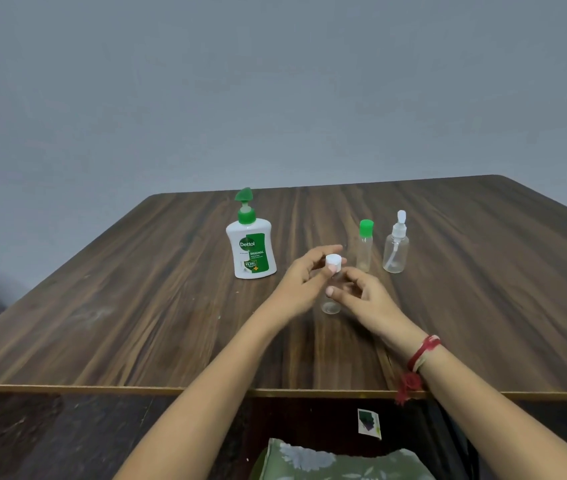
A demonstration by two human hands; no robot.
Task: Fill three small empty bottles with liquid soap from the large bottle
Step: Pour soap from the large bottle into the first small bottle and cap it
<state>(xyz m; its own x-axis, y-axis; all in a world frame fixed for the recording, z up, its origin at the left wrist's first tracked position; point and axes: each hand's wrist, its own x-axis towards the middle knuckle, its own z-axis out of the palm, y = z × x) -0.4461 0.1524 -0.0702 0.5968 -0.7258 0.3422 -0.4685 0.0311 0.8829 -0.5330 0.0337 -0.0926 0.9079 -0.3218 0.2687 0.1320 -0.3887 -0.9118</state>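
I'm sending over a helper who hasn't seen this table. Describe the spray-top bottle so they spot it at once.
On the brown wooden table, look right of the big white-and-green soap bottle. The spray-top bottle stands farthest right, just beside the green-capped bottle. Only it has a white pump nozzle and a tube inside.

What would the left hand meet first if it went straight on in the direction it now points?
Probably the green-capped small bottle, which stands just beyond the left hand and the white cap it pinches. Depth is unclear from one view, so it might pass beside it.
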